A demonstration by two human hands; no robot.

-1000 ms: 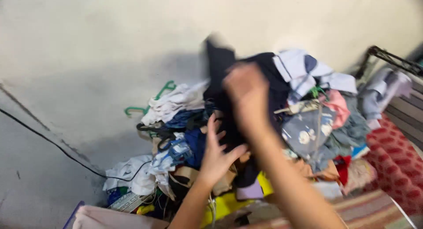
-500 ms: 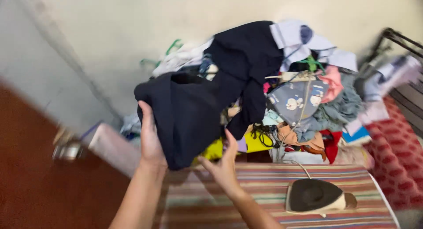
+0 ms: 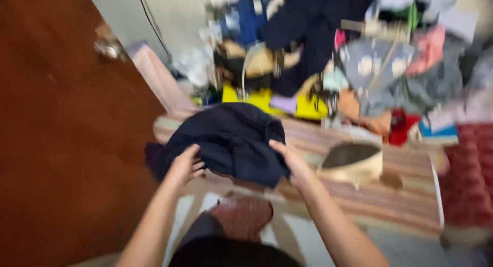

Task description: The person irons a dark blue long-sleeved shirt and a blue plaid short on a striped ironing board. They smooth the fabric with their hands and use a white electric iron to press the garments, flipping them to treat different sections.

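A dark navy garment (image 3: pixel 231 141) lies bunched on the striped ironing board (image 3: pixel 400 195). My left hand (image 3: pixel 184 165) grips its left edge, and my right hand (image 3: pixel 288 159) grips its right edge. A flat iron (image 3: pixel 353 161) with a cream body and dark sole rests on its side on the board, just right of my right hand. The picture is blurred by motion.
A tall heap of mixed clothes (image 3: pixel 334 56) is piled behind the board against a pale wall. A red-brown floor (image 3: pixel 61 144) spreads on the left. A red patterned cloth (image 3: pixel 470 174) lies at the right edge. A pink flat object (image 3: pixel 156 77) leans beside the heap.
The dark garment has come off the heap and down onto the striped board. Both hands dropped with it, and the view tilted downward.
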